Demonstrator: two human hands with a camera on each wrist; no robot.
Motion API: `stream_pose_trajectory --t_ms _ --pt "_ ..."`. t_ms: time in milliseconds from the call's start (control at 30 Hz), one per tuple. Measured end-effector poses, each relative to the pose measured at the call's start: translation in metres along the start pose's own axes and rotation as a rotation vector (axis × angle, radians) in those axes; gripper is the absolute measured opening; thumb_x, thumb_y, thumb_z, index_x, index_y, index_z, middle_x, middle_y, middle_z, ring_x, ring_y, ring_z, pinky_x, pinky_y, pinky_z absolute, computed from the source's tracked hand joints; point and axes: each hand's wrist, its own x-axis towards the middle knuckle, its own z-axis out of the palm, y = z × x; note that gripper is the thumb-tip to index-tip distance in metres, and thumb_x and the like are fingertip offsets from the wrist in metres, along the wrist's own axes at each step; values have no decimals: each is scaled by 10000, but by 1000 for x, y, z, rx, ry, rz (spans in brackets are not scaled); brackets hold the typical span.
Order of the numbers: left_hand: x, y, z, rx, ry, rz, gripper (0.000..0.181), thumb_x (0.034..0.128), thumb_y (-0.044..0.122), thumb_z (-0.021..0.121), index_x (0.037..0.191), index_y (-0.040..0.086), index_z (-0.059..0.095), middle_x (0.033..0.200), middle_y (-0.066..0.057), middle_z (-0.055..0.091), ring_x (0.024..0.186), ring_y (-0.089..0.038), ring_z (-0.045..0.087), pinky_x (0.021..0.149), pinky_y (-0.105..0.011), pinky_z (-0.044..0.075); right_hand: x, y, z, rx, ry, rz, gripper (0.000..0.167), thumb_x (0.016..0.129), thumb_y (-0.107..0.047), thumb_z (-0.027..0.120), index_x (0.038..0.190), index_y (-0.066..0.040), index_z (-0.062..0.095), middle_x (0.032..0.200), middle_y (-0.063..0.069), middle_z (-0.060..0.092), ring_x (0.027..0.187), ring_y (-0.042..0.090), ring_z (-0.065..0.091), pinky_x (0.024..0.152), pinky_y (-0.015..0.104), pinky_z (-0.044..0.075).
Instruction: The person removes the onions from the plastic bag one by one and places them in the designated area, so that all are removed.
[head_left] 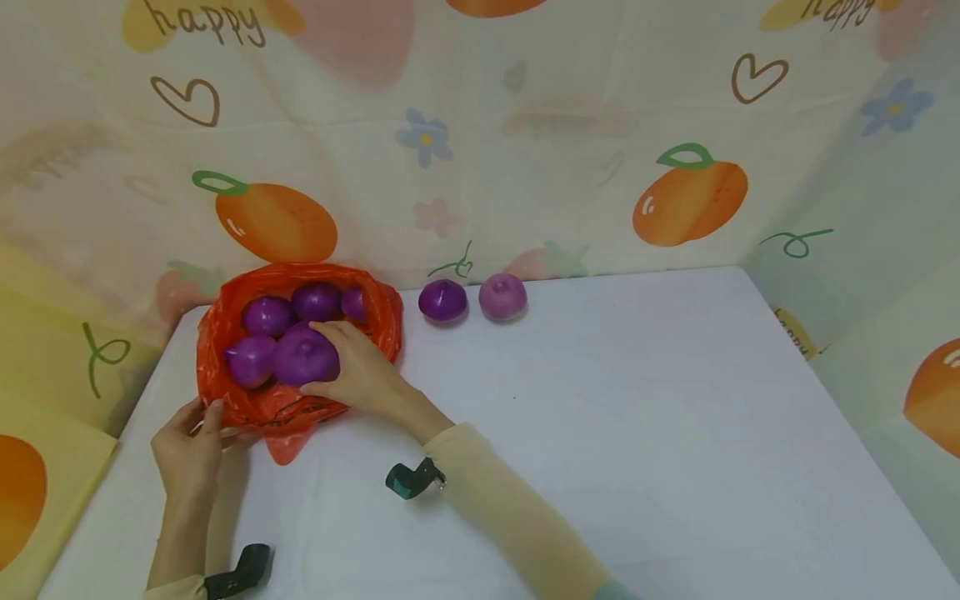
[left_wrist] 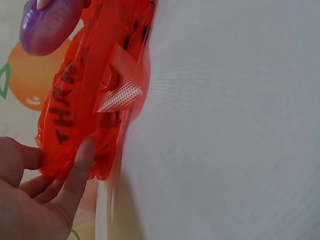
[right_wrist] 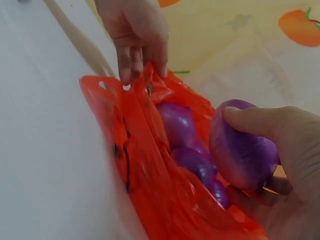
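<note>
A red plastic bag (head_left: pixel 281 408) lies with its mouth spread at the table's left, several purple onions (head_left: pixel 267 317) inside. My left hand (head_left: pixel 187 450) pinches the bag's near-left rim between thumb and fingers; the left wrist view shows the same hand (left_wrist: pixel 50 195) at the bag's edge (left_wrist: pixel 65 120). In my right hand (head_left: pixel 367 371) is a larger purple onion (head_left: pixel 307 356), held over the bag's opening. The right wrist view has the thumb and fingers of this hand (right_wrist: pixel 285 150) round the onion (right_wrist: pixel 242 150), above the onions in the bag.
Two more onions, one dark purple (head_left: pixel 443 302) and one paler (head_left: pixel 503 297), sit at the back edge of the white table (head_left: pixel 637 400), right of the bag. A printed cloth (head_left: pixel 525 167) hangs behind the table.
</note>
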Motion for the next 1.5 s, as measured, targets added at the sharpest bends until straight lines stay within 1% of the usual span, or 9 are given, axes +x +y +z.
stream_pose_trajectory --t_ms 133,233,367,467,667,967,1233,1400,1500 --pt "1 4 0 -31 3 -2 478 942 52 609 1396 -44 495 894 138 617 575 -1 640 508 -152 532 -3 9 -12 30 13 -21 812 833 -349 784 1494 -123 370 1475 39 419 1359 135 398 1099 238 359" --pt "2 10 -2 -23 10 -36 523 940 73 621 1443 49 477 975 86 578 632 12 641 513 -161 536 -6 15 -22 49 33 -21 798 835 -328 787 1486 -123 374 1488 39 415 1376 143 381 1109 252 350" --pt "2 14 -2 9 16 -71 546 948 97 618 1469 131 460 997 72 549 667 28 632 509 -166 536 -9 22 -35 61 62 -30 782 830 -313 796 1470 -112 394 1485 47 425 1368 162 398 1116 256 342" --pt "1 14 0 14 9 -64 533 949 89 614 1461 111 467 999 65 551 665 26 638 514 -171 540 -13 28 -45 58 80 -40 786 827 -321 798 1469 -106 398 1485 43 427 1365 165 404 1119 250 336" --pt "3 11 -1 27 13 -80 527 951 99 615 1458 129 476 1007 75 549 689 24 625 525 -163 540 -17 42 -62 58 129 -30 782 819 -312 807 1462 -93 418 1447 56 453 1339 174 425 1112 263 352" --pt "0 8 -1 -20 25 -60 523 945 72 612 1450 73 474 925 109 579 657 21 618 518 -148 532 -26 64 -88 79 170 37 737 831 -290 795 1450 -117 434 1452 57 464 1340 209 435 1111 350 377" --pt "-1 4 -2 -48 40 -50 509 942 37 592 1434 2 469 867 123 602 643 24 620 500 -151 529 -38 89 -108 58 201 91 751 824 -279 803 1454 -117 429 1452 78 476 1337 239 445 1103 401 390" --pt "1 3 -2 8 37 -57 492 951 75 597 1427 16 486 911 125 575 665 26 605 525 -128 523 -48 107 -126 96 279 110 756 811 -258 816 1441 -64 445 1429 114 497 1257 253 505 1034 396 447" --pt "2 2 -2 33 32 -55 487 955 90 600 1425 22 492 932 127 562 666 31 600 536 -116 519 -54 117 -137 123 314 130 759 810 -221 816 1443 -40 437 1423 144 497 1233 278 516 1035 416 438"
